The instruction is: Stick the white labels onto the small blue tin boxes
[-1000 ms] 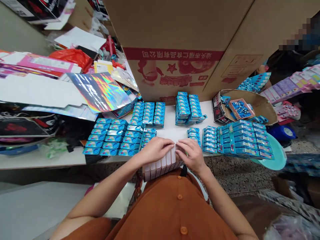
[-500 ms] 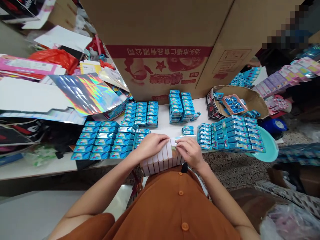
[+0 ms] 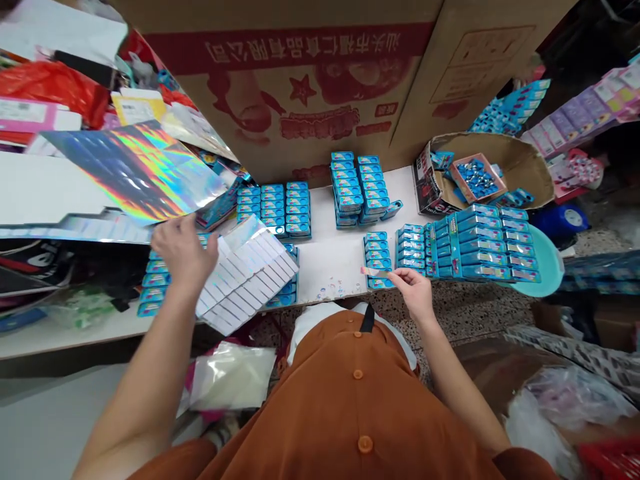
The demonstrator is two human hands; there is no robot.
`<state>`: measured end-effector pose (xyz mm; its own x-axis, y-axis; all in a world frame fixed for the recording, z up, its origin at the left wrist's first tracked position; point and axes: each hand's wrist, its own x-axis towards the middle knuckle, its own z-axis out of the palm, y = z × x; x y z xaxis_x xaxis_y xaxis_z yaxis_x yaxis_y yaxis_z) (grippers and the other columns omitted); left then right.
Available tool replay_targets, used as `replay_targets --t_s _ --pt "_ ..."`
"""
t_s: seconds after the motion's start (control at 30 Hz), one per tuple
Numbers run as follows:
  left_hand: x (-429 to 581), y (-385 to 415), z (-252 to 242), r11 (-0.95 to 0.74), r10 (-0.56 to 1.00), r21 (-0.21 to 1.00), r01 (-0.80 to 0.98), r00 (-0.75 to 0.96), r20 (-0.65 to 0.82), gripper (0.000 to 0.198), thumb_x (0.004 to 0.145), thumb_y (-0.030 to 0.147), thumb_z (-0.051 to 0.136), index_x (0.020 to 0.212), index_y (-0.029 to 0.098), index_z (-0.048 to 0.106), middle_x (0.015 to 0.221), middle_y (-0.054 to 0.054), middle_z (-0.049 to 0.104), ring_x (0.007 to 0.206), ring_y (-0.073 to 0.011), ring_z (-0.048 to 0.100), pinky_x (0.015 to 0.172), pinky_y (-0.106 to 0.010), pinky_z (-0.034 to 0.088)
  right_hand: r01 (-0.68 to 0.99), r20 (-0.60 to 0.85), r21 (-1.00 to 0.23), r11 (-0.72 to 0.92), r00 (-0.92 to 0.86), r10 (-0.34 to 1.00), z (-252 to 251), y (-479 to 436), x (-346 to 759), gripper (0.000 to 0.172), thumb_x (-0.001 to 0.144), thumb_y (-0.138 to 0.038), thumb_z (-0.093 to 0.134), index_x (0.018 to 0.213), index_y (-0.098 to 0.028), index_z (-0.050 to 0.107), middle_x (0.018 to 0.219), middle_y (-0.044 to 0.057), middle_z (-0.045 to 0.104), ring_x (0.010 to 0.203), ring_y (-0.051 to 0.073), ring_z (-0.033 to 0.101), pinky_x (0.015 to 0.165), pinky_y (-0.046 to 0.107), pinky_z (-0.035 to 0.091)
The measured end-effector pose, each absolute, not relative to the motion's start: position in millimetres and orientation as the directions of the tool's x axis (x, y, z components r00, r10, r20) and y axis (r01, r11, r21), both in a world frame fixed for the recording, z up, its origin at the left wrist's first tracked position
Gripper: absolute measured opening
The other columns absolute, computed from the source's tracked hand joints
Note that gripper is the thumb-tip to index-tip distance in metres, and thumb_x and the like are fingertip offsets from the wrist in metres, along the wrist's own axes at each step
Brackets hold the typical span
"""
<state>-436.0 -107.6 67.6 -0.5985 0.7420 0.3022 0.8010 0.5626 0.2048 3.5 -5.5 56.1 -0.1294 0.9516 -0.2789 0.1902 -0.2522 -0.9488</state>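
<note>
My left hand (image 3: 184,255) is closed on the edge of a white sheet of narrow strips (image 3: 247,272), lifted over the blue boxes at the left of the white table (image 3: 327,267). My right hand (image 3: 414,291) pinches a single small strip (image 3: 375,272) just in front of a short stack of blue boxes (image 3: 376,259). Rows of small blue boxes (image 3: 280,208) lie between the hands and behind them. More stacked blue boxes (image 3: 357,189) stand near the big carton.
A large printed cardboard carton (image 3: 300,80) walls off the back. A holographic sheet (image 3: 135,168) and paper clutter lie at the left. To the right are a turquoise tray (image 3: 547,267) with blue packs, and an open box (image 3: 493,175) with a small pink tray.
The hands, together on the white sheet before, have parted. My left hand swung the sheet up and left over the blue boxes. My right hand drew right holding one strip. The view tilted down.
</note>
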Motion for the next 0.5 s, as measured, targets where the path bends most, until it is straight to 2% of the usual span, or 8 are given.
replay_targets --t_s 0.07,0.13,0.2,0.27,0.3,0.37,0.43,0.5 --pt "-383.5 -96.9 60.6 0.38 0.826 0.383 0.842 -0.495 0.27 0.042 0.086 0.038 0.05 0.117 0.01 0.057 0.117 -0.015 0.058 0.117 -0.0305 0.046 0.102 -0.049 0.031 0.161 -0.314 -0.941 -0.298 -0.084 0.946 52.9 -6.6 7.9 0.023 0.064 -0.037 0.075 0.072 -0.017 0.068 0.07 0.001 0.067 0.065 0.014 0.058 0.068 0.029 0.046" --pt "-319.9 -84.0 49.4 0.256 0.892 0.617 0.744 -0.428 0.147 0.033 0.087 0.039 0.048 0.106 0.015 0.061 0.109 -0.011 0.063 0.108 -0.0249 0.052 0.099 -0.042 0.036 0.151 -0.339 -0.933 -0.327 -0.064 0.939 52.4 -8.4 10.2 0.023 0.062 -0.037 0.077 0.071 -0.017 0.068 0.07 0.001 0.068 0.066 0.014 0.059 0.069 0.029 0.046" --pt "-259.2 -71.6 33.1 0.232 0.948 0.81 0.539 -0.311 -0.066 0.031 0.086 0.041 0.051 0.105 0.019 0.061 0.109 -0.008 0.064 0.105 -0.0217 0.055 0.095 -0.037 0.041 0.164 -0.366 -0.922 -0.351 -0.067 0.928 51.7 -10.8 11.8 0.023 0.061 -0.037 0.077 0.071 -0.018 0.068 0.07 0.001 0.068 0.066 0.014 0.059 0.07 0.029 0.047" --pt "-211.5 -61.3 13.8 0.337 0.931 0.913 0.231 -0.224 -0.287 0.035 0.081 0.042 0.057 0.107 0.018 0.061 0.106 -0.009 0.066 0.098 -0.0201 0.059 0.087 -0.033 0.045 0.192 -0.392 -0.908 -0.372 -0.075 0.917 48.1 -14.0 13.9 0.024 0.062 -0.037 0.077 0.071 -0.017 0.068 0.07 0.001 0.068 0.065 0.014 0.06 0.069 0.029 0.047" --pt "-193.6 -57.3 4.1 0.395 0.908 0.916 0.073 -0.183 -0.377 0.039 0.079 0.043 0.06 0.108 0.016 0.06 0.105 -0.01 0.066 0.097 -0.0196 0.059 0.085 -0.032 0.045 0.205 -0.406 -0.9 -0.384 -0.078 0.91 44.8 -15.9 15.3 0.024 0.062 -0.038 0.077 0.071 -0.017 0.068 0.07 0.002 0.068 0.066 0.015 0.06 0.069 0.029 0.047" --pt "-169.0 -51.6 -13.7 0.502 0.846 0.846 -0.179 -0.103 -0.523 0.045 0.075 0.042 0.065 0.108 0.014 0.06 0.102 -0.011 0.067 0.093 -0.0185 0.061 0.083 -0.03 0.046 0.216 -0.439 -0.884 -0.415 -0.078 0.895 35.4 -19.9 19.4 0.025 0.063 -0.038 0.076 0.072 -0.017 0.068 0.071 0.003 0.068 0.067 0.016 0.06 0.069 0.029 0.048" --pt "-155.8 -49.6 -28.2 0.583 0.786 0.745 -0.325 -0.005 -0.618 0.044 0.068 0.039 0.072 0.102 0.013 0.063 0.094 -0.009 0.068 0.085 -0.0166 0.061 0.08 -0.029 0.046 0.216 -0.471 -0.867 -0.449 -0.062 0.88 23.9 -23.7 24.8 0.025 0.062 -0.038 0.076 0.071 -0.016 0.068 0.072 0.003 0.068 0.067 0.015 0.06 0.069 0.029 0.048" --pt "-149.8 -50.5 -39.3 0.643 0.737 0.661 -0.387 0.076 -0.672 0.038 0.059 0.033 0.078 0.089 0.013 0.066 0.081 -0.005 0.068 0.073 -0.0139 0.06 0.074 -0.028 0.045 0.217 -0.494 -0.852 -0.477 -0.031 0.869 12.7 -26.6 30.8 0.026 0.061 -0.039 0.077 0.071 -0.016 0.068 0.072 0.003 0.068 0.067 0.015 0.06 0.069 0.029 0.047"
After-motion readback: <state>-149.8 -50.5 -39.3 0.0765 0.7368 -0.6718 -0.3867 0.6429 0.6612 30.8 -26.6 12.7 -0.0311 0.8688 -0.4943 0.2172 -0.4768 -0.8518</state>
